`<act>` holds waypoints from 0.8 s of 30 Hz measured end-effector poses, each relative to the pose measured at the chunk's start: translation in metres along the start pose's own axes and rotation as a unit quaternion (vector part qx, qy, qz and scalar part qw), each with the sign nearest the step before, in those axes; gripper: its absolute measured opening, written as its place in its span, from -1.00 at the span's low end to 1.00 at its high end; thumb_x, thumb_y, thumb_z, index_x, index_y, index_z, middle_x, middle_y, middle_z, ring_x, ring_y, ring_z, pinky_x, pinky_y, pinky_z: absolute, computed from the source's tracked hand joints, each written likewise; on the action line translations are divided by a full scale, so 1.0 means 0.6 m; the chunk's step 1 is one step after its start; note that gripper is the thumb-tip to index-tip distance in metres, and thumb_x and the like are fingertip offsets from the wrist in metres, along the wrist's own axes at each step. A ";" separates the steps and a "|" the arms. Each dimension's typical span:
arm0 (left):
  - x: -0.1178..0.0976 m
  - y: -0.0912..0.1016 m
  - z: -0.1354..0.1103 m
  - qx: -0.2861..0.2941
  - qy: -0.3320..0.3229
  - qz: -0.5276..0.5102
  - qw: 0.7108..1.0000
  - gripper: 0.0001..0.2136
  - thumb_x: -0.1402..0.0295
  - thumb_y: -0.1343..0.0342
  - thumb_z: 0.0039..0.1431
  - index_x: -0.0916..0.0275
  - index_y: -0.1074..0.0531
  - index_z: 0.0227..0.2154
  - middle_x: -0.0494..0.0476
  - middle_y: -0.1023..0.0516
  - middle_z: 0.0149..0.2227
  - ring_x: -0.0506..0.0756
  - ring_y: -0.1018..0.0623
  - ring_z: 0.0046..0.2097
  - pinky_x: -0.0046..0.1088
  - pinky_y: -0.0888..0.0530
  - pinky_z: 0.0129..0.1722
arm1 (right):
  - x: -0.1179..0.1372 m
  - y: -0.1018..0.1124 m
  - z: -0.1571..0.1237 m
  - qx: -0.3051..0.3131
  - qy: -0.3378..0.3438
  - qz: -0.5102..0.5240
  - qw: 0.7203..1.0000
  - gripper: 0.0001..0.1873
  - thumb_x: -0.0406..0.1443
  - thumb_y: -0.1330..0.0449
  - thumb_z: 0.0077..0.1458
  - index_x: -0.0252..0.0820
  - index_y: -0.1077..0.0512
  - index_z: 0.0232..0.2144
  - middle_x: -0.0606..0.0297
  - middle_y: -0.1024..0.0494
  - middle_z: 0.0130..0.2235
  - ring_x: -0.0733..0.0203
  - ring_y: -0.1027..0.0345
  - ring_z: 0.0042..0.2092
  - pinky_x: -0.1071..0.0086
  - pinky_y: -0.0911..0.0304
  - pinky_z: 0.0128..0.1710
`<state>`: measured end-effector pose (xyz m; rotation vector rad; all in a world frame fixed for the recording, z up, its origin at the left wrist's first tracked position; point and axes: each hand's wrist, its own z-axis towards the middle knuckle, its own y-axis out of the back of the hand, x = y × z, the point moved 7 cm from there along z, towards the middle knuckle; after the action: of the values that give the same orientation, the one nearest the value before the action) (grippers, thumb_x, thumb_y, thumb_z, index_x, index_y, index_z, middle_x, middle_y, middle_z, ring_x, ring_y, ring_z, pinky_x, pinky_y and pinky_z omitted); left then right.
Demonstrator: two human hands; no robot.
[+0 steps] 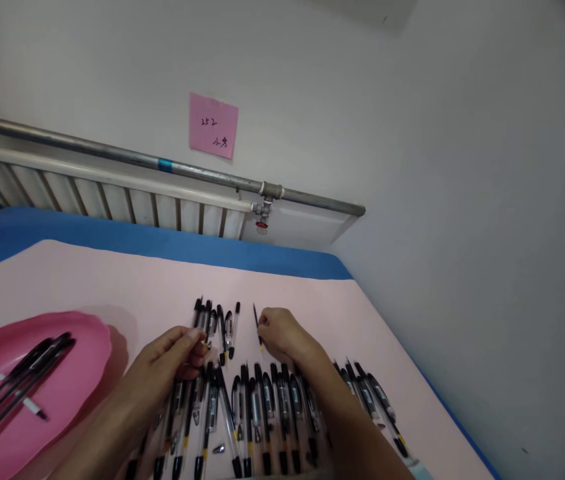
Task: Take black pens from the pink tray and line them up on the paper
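Note:
My right hand [278, 330] pinches a thin black pen refill [256, 315], held nearly upright over the pink table. A yellow part shows below the fingers. My left hand [175, 353] is closed, thumb against fingers, beside a small group of pen parts [221, 333]; a tiny yellowish bit shows at its fingertips, too small to name. In front of both hands lie rows of black pen caps [268, 390], clear barrels and refills, partly hidden by my forearms. Small silver cone tips [219, 449] lie among them.
At left, a pink plate [100, 340] holds several assembled black pens [27, 373]. More pen parts [372, 397] lie right of my right forearm. Behind the table's blue edge [212, 250] are a radiator [162, 210], a pipe [212, 175] with a red valve, and a pink note [213, 127].

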<state>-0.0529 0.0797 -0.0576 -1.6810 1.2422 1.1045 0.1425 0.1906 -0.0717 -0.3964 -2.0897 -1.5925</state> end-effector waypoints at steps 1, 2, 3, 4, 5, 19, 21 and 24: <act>0.000 0.000 0.000 0.005 0.002 0.005 1.000 -0.66 0.07 -0.11 -0.10 0.25 -0.49 -0.40 0.11 -0.53 -0.43 0.06 -0.50 -0.36 -0.47 -0.44 -0.36 | 0.007 -0.006 -0.002 0.010 0.004 0.007 1.000 -0.87 -0.42 -0.09 -0.18 -0.23 -0.42 -0.51 0.28 -0.46 -0.48 0.30 -0.28 -0.45 0.50 -0.07 -0.51; 0.001 0.000 0.000 0.009 0.004 0.008 1.000 -0.67 0.07 -0.11 -0.10 0.25 -0.49 -0.40 0.10 -0.53 -0.42 0.05 -0.49 -0.36 -0.47 -0.44 -0.36 | 0.013 -0.012 -0.003 0.022 0.007 0.017 1.000 -0.84 -0.42 -0.07 -0.16 -0.22 -0.43 -0.46 0.29 -0.48 -0.47 0.31 -0.29 -0.46 0.52 -0.08 -0.51; 0.002 0.000 0.000 0.012 0.007 0.011 1.000 -0.67 0.07 -0.11 -0.09 0.25 -0.49 -0.40 0.10 -0.53 -0.42 0.05 -0.49 -0.35 -0.46 -0.43 -0.35 | 0.019 -0.018 -0.004 0.034 0.010 0.026 0.999 -0.81 -0.42 -0.06 -0.15 -0.21 -0.43 -0.42 0.31 -0.49 -0.47 0.33 -0.30 -0.47 0.53 -0.09 -0.52; 0.003 0.001 0.001 0.013 0.009 0.012 1.000 -0.67 0.07 -0.10 -0.08 0.24 -0.49 -0.39 0.10 -0.53 -0.42 0.05 -0.49 -0.35 -0.46 -0.43 -0.35 | 0.023 -0.024 -0.005 0.046 0.013 0.035 0.998 -0.78 -0.43 -0.05 -0.13 -0.20 -0.42 -0.39 0.33 -0.49 -0.48 0.34 -0.30 -0.48 0.54 -0.09 -0.52; 0.003 0.001 0.002 0.013 0.010 0.013 1.000 -0.67 0.07 -0.09 -0.08 0.24 -0.49 -0.39 0.10 -0.53 -0.42 0.05 -0.49 -0.35 -0.46 -0.42 -0.35 | 0.026 -0.029 -0.005 0.054 0.016 0.044 0.997 -0.77 -0.44 -0.04 -0.13 -0.19 -0.42 -0.37 0.35 -0.49 -0.48 0.35 -0.30 -0.48 0.55 -0.10 -0.52; 0.008 0.001 0.006 0.026 0.004 0.037 0.999 -0.69 0.05 -0.07 -0.05 0.20 -0.47 -0.42 0.03 -0.52 -0.41 0.01 -0.47 -0.37 -0.51 -0.39 -0.36 | 0.058 -0.036 -0.002 -0.034 0.114 0.032 0.992 -0.88 -0.37 -0.07 -0.06 -0.18 -0.41 -0.43 0.35 -0.40 -0.49 0.33 -0.23 -0.43 0.52 -0.07 -0.44; 0.009 0.002 0.008 0.027 -0.001 0.056 0.998 -0.70 0.06 -0.06 -0.04 0.19 -0.45 -0.42 0.02 -0.51 -0.42 0.02 -0.47 -0.37 -0.51 -0.38 -0.36 | 0.058 -0.032 -0.002 -0.043 0.116 0.036 0.992 -0.86 -0.39 -0.05 -0.05 -0.18 -0.40 -0.44 0.35 -0.40 -0.50 0.33 -0.23 -0.44 0.52 -0.07 -0.44; 0.004 0.006 0.009 0.011 -0.035 0.174 0.984 -0.73 0.08 -0.01 0.01 0.18 -0.41 -0.42 -0.01 -0.49 -0.47 0.04 -0.46 -0.39 -0.48 -0.36 -0.39 | 0.053 -0.032 -0.003 -0.030 0.105 0.032 0.993 -0.82 -0.42 -0.01 -0.05 -0.18 -0.41 -0.43 0.34 -0.41 -0.50 0.33 -0.23 -0.45 0.51 -0.07 -0.44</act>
<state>-0.0573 0.0833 -0.0621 -1.4276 1.5354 1.3358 0.1067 0.1817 -0.0699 -0.2979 -1.8573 -1.5890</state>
